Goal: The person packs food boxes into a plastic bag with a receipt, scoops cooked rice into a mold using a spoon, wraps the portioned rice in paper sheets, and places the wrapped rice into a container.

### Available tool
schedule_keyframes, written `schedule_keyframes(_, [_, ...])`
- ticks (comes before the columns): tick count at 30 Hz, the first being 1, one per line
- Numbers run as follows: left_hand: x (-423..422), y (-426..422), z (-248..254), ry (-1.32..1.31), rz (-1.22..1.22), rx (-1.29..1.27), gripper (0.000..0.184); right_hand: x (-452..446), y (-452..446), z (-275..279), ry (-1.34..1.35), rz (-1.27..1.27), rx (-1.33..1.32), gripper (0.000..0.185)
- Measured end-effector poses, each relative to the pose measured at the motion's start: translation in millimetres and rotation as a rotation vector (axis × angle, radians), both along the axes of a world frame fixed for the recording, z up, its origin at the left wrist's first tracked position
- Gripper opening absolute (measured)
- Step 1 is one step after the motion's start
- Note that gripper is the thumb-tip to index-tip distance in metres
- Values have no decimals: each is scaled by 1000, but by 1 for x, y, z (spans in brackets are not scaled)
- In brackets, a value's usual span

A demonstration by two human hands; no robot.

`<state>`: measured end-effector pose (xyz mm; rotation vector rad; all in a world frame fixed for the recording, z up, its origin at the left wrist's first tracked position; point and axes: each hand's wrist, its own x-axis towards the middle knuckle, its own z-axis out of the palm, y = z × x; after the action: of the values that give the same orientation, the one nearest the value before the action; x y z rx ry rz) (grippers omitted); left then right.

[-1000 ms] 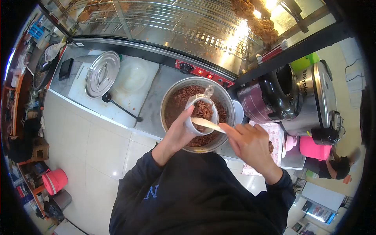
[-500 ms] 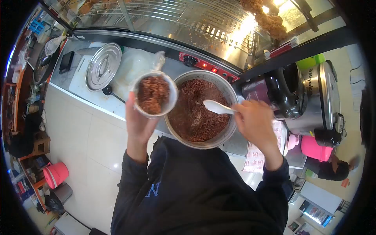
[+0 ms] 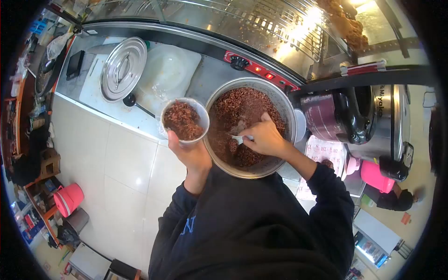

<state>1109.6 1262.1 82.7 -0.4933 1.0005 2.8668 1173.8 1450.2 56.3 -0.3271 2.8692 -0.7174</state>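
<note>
My left hand (image 3: 192, 157) grips a white bowl (image 3: 204, 115) from below and beside it, tilted toward me. Clear plastic shows along the bowl's left edge, and reddish-brown rice (image 3: 183, 120) fills much of it. Just to the right stands a round metal pot (image 3: 290, 114) holding more of the same rice (image 3: 240, 103). Over the pot, my right hand (image 3: 265, 138) is closed on a white rice paddle (image 3: 236, 138). The paddle's lower end is down in the rice and partly hidden.
Behind the pot runs a heated glass display case with a red control panel (image 3: 254, 68). A metal lid (image 3: 122, 70), a ladle (image 3: 129, 99) and a translucent plastic sheet (image 3: 165, 70) lie at left. A rice cooker (image 3: 382, 121) and printed paper (image 3: 322, 149) are at right.
My right hand has moved left and lowered the paddle into the pot's rice. My left hand keeps the bowl beside the pot, now with its wrist further right. The view has shifted slightly.
</note>
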Motion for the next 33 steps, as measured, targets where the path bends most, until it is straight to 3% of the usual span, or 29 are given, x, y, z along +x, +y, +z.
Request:
schedule_keyframes(12, [-2,1,-5,58,-7,-104,64,-1,20,37,-254,-60,-209,18])
schedule_keyframes(15, [-1,-4,-1,170,-35,-161,68,0,29,55,-379,-80,-134,17])
schedule_keyframes(16, [1,-5,1,181,-42,-178,78,3,34,58,-296,-112,-185,18])
schedule_keyframes(18, [7,-9,-7,273,-147,-206,74,13,45,66,-123,-169,-281,20])
schedule_keyframes(23, [20,15,15,283,-368,-309,89,39,50,116,-84,-563,-204,19])
schedule_keyframes(25, [28,25,13,238,-477,-269,79,54,39,122,-179,-847,-327,19])
schedule_keyframes(29, [40,48,20,88,-633,-77,58,72,-7,86,355,-647,12,44])
schedule_keyframes(33, [43,54,21,-50,-673,-44,52,86,-49,82,105,-634,232,66])
